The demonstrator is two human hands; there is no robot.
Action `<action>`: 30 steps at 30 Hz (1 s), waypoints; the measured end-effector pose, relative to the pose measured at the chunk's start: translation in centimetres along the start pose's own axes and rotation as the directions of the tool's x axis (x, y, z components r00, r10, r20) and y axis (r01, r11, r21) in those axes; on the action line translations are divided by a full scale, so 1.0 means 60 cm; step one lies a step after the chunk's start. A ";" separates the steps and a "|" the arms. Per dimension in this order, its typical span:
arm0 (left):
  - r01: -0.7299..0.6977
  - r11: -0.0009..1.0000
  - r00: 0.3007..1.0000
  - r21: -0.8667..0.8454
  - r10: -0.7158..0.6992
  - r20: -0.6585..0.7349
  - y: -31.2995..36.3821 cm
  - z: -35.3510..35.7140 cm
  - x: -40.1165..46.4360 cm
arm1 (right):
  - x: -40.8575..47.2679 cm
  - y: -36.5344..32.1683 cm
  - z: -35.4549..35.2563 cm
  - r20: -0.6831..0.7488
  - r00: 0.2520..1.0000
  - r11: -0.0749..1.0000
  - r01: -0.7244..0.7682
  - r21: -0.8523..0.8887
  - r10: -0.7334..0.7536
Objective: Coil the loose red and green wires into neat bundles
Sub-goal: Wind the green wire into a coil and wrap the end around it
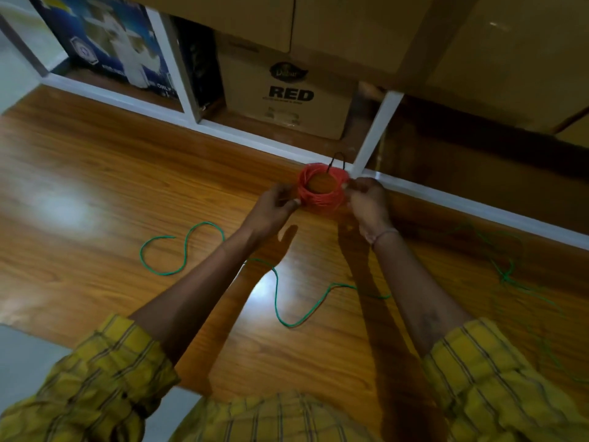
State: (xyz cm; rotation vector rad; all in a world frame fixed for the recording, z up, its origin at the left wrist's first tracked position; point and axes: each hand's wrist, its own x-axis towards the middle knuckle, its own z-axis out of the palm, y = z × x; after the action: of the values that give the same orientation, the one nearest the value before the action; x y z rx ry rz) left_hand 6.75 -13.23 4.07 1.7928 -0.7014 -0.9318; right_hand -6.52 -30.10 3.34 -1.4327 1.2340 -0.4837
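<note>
A red wire coil (322, 199) forms a round bundle held just above the wooden table (95, 186), near its far edge. My left hand (274, 205) grips the coil's left side with curled fingers. My right hand (369, 202) pinches its right side. A short dark wire end (338, 159) sticks up from the top of the coil. The green wire (277, 291) lies loose on the table in wavy loops under my forearms, running from the left to a dim tangle at the right (506, 275).
A white shelf frame (376, 135) runs along the table's far edge. Behind it stand a cardboard box marked RED (287, 97) and a blue printed box (111, 43). More cardboard boxes (478, 43) are stacked above on the right.
</note>
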 end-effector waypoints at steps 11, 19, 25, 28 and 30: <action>-0.045 0.999 0.999 0.019 0.044 0.015 -0.117 -0.079 -0.193 | -0.214 0.061 0.083 0.212 0.876 0.838 0.478 -0.263 -0.433; -0.078 0.979 0.981 0.188 0.109 -0.159 -0.179 -0.174 -0.276 | -0.242 0.063 0.220 0.378 0.811 0.782 0.558 -0.276 -0.445; -0.106 0.796 0.935 0.596 0.284 -0.212 -0.221 -0.265 -0.257 | -0.232 0.051 0.322 0.499 0.689 0.619 0.712 -0.332 -0.525; -0.163 0.656 0.934 0.737 0.343 -0.098 -0.243 -0.303 -0.241 | -0.225 0.048 0.360 0.585 0.593 0.414 0.805 -0.425 -0.554; -0.225 0.595 0.931 0.772 0.364 -0.009 -0.249 -0.317 -0.233 | -0.222 0.040 0.382 0.641 0.571 0.286 0.817 -0.500 -0.513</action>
State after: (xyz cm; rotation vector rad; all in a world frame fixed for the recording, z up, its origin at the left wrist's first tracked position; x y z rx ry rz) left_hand 15.91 12.64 -1.13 2.3365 -1.3856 -0.2192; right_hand 6.79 -7.43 -0.91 -2.7256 0.3773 -0.1943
